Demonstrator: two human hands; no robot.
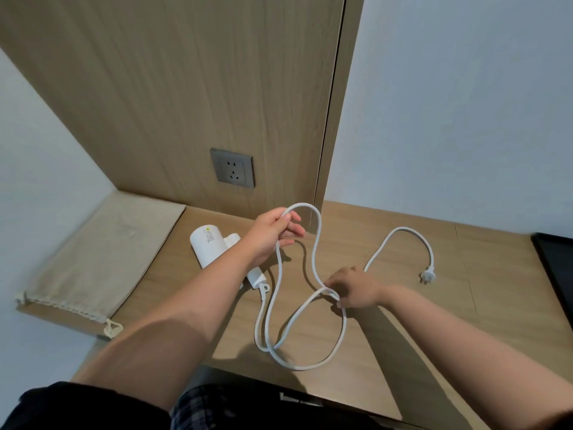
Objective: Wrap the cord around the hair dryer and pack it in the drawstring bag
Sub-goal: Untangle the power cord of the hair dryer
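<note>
Beige drawstring bag (102, 249) lies flat; left hand (273, 235) and right hand (353, 288) grip the cord (344, 333).

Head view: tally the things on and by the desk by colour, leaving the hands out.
White: 2, the hair dryer and its cord
Beige: 1, the drawstring bag
Grey: 1, the wall socket
Black: 1, a flat object cut off at the right edge
Total: 5
</note>
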